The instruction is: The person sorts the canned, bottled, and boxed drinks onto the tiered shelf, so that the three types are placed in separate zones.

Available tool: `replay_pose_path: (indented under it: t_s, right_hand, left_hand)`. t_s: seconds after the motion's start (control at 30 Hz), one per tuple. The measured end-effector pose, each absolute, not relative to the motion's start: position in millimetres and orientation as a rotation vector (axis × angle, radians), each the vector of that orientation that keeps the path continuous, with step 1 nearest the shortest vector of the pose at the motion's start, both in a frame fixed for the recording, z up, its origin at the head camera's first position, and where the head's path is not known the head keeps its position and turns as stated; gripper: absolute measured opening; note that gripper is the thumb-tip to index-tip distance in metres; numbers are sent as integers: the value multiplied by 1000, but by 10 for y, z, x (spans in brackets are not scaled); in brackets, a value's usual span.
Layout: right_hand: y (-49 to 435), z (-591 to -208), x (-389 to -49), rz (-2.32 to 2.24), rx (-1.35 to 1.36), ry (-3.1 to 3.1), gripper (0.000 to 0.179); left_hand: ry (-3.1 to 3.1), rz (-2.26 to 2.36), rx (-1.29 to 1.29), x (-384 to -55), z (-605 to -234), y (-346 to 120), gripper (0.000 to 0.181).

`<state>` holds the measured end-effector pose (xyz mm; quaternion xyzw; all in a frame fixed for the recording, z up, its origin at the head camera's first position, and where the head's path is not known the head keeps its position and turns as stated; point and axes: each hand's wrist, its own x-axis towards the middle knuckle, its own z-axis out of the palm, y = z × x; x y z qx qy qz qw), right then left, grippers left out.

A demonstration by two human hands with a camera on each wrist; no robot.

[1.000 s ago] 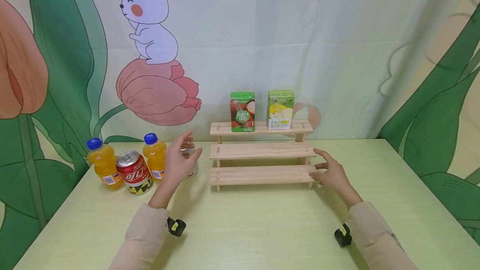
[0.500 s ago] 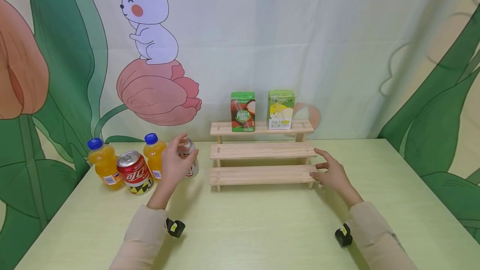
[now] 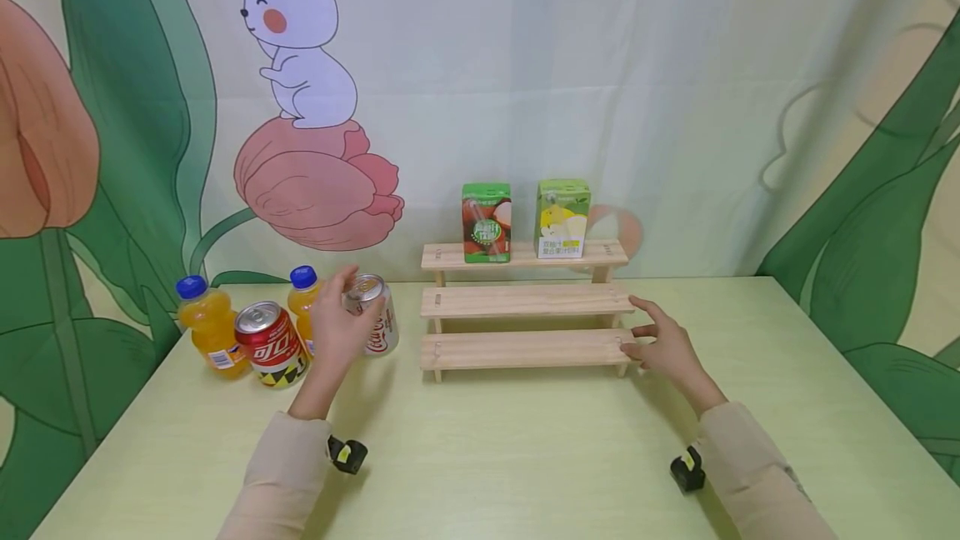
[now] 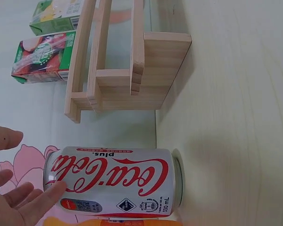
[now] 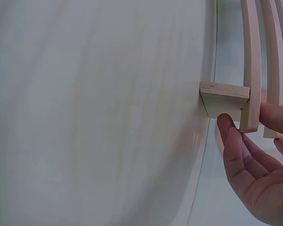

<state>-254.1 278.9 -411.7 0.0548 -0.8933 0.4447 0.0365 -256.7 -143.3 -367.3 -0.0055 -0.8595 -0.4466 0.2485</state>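
Can [image 3: 384, 327] at nine o'clock from the rack [image 3: 525, 348] sits partly hidden by the relaxed left hand [image 3: 339, 330]; right hand [image 3: 667, 351] pinches the rack at three o'clock.

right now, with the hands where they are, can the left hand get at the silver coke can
Most likely yes: the left hand is right by the upper end of the silver can, with nothing visible between them, and a gap separates the can from the wooden shelf.
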Motion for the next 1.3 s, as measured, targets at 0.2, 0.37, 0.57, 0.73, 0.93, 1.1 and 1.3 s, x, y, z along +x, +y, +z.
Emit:
replay_pose_path:
  t_s: [0.2,0.37,0.57,0.73,0.93,1.1,1.3]
  right_hand:
    - [2784,-4118,-2540,1373,176,-2748,72]
    - [2785,-4119,-2544,1386,181,-2745,72]
    - [2772,-4117,-2541,1385,175,-2745,72]
    - [2765,-4113,-2542,1394,169,-2745,72]
    - [2767,-4108,-2532,1384,165,-2750,72]
    - [2779,-4107,-2531,1379,164,-2751,72]
    - [2788,-4126,-2547,1350,178,-2753,71]
  left_hand:
    - [-2422,-1174,19,-2570,-3652,-1446,59]
    - [-2461,-1136,12,-2592,-3644,-1451,62]
    - [-2486,-1121,5,-2637,-3652,-1460,62]
    - [-2508,-1108,5,-2664,-3647,-1455,62]
    - [-2507,-1117,28,-2655,-3611,-1431,61]
    - [-2503,-1136,33,-2638,-3588,-1421,59]
    - [-2519,-1135,28,-2638,-3599,-1404,59]
